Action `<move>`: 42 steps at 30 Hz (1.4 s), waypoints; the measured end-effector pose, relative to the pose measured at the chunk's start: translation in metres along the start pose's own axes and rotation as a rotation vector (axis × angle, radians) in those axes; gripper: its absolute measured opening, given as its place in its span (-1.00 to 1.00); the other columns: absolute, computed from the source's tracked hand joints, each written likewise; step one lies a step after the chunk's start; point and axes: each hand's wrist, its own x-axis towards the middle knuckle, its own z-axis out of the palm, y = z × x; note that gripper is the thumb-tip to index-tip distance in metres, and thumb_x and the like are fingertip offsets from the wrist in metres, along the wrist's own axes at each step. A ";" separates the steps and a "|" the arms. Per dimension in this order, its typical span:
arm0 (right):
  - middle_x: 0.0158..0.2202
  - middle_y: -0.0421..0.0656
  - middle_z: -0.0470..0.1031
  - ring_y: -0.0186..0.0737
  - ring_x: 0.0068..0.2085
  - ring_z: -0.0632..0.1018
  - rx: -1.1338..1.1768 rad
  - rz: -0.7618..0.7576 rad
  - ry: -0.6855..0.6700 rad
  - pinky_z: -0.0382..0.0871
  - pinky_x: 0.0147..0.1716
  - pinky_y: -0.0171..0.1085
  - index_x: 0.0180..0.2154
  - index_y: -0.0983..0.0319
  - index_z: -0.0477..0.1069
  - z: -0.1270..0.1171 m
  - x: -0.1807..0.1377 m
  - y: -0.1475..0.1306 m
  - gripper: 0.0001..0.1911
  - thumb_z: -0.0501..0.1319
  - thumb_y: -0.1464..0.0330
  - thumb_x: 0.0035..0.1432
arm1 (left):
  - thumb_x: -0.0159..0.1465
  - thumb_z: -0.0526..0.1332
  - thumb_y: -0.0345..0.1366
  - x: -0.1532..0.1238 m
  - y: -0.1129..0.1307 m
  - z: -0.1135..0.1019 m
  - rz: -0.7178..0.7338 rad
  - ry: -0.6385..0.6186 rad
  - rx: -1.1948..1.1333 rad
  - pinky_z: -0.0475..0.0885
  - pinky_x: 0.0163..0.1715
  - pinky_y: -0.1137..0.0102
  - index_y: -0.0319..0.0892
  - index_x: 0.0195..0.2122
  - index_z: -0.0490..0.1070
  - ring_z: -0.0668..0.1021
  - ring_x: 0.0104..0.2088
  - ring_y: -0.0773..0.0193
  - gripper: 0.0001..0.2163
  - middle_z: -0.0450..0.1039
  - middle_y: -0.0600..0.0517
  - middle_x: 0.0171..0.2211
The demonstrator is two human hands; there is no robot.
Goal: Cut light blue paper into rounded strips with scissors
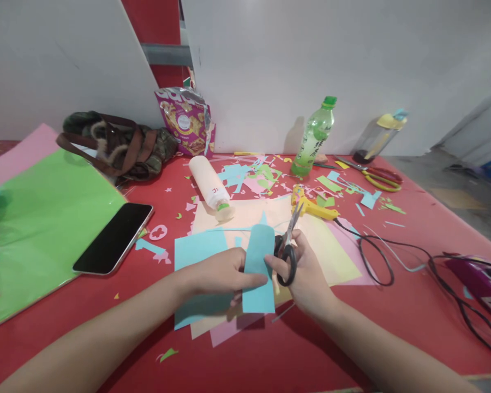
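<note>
My left hand (221,271) pinches a light blue paper strip (258,267) with a rounded top, holding it upright over the table. My right hand (305,270) grips black-handled scissors (287,248), fingers through the loops, blades pointing up and away just right of the strip. Below the hands lie stacked paper sheets: blue (194,251), cream (245,214), yellow (331,251) and pink.
On the red table (106,305): a phone (114,238) on a green sheet (45,218), a glue bottle (211,186) lying down, a bag (114,144), a snack pouch (188,121), a green bottle (314,136), a yellow glue gun (311,204) with black cable (376,256), more scissors (376,176), paper scraps.
</note>
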 end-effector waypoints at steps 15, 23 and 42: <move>-0.64 -0.45 0.20 -0.54 -0.69 0.22 -0.045 -0.015 -0.025 0.13 -0.73 -0.51 -0.48 0.17 0.01 0.000 0.002 -0.002 -0.58 0.29 0.47 -0.24 | 0.17 0.01 -0.12 0.005 -0.002 -0.005 0.142 0.256 0.086 0.26 -0.55 0.53 -0.26 -0.38 0.35 0.37 -0.55 0.40 -0.71 0.33 0.08 -0.53; -0.59 -0.39 0.30 -0.48 -0.67 0.32 -0.075 -0.031 0.004 0.15 -0.71 -0.46 -0.46 0.17 0.01 -0.001 0.003 -0.002 -0.66 0.23 0.44 -0.15 | 0.16 0.01 -0.16 0.003 -0.001 -0.007 0.113 0.402 0.210 0.13 -0.67 0.54 -0.26 -0.58 0.26 0.23 -0.66 0.45 -0.71 0.18 0.13 -0.68; -0.55 -0.30 0.17 -0.37 -0.51 0.28 -0.108 0.070 -0.446 0.14 -0.48 -0.32 -0.42 0.17 0.05 -0.002 -0.008 -0.009 -0.57 0.16 0.01 -0.12 | 0.12 0.07 -0.14 -0.011 0.010 -0.018 0.162 0.763 0.182 0.23 -0.66 0.54 -0.27 -0.58 0.28 0.32 -0.61 0.42 -0.71 0.27 0.08 -0.63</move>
